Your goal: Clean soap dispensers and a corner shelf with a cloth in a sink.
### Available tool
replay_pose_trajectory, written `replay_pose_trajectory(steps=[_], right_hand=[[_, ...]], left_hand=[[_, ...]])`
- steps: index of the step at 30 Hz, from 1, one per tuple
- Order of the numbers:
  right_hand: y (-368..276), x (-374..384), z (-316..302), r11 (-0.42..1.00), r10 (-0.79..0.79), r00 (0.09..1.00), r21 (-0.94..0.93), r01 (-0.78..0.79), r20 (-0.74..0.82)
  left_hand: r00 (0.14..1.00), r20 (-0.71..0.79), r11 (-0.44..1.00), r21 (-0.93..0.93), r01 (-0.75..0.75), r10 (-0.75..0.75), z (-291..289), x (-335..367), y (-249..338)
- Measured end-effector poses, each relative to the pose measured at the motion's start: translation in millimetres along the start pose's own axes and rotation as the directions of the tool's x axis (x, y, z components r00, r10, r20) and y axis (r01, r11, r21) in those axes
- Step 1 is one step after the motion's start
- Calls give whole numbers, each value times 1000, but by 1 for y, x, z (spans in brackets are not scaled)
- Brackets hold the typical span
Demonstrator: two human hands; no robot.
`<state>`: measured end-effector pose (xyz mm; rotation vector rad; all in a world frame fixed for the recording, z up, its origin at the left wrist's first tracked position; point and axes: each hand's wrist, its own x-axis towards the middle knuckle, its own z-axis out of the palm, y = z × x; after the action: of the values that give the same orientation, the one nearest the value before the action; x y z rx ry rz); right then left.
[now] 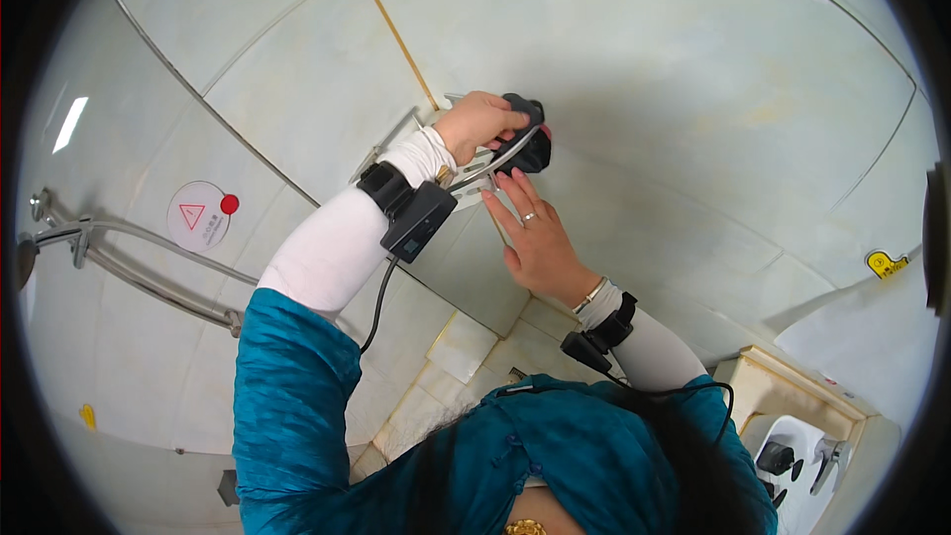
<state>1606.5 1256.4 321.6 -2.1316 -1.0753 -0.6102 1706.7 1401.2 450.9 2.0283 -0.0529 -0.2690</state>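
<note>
The left hand (479,127) is clamped on a black cloth item (536,152) just to its right, by a curved metal rail (502,160); the right hand (543,250), fingers apart, sits just below.

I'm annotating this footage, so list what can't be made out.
In head view:
- Part of the black item: hidden by the left hand.
- Some of the pale slotted shelf: behind the same hand.
- Dark object at far right: cut off by picture's edge.
- Print on the round sticker: too small.
</note>
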Motion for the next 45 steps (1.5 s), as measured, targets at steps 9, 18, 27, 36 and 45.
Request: replay_pose_trajectory(steps=[9,18,27,36,45], right_hand=[[4,-5,2,999,-1,1000,-41,0,-20],[6,-5,5,999,14,1000,-43,-15,-26],[2,-4,2,996,-6,1000,-94,5,-12],[1,-3,-3,998,2,1000,-58,-3,-11],[1,-6,1,999,21,999,-43,-23,-43]], left_hand=[[974,214,992,90,-93,72,-32,-13,7],[972,196,985,92,-147,127,-7,-27,6],[783,12,607,625,-491,622,-14,4,-5],[824,-82,337,932,-136,560,-15,3,8],[835,-51,369,911,-186,547,1,3,11]])
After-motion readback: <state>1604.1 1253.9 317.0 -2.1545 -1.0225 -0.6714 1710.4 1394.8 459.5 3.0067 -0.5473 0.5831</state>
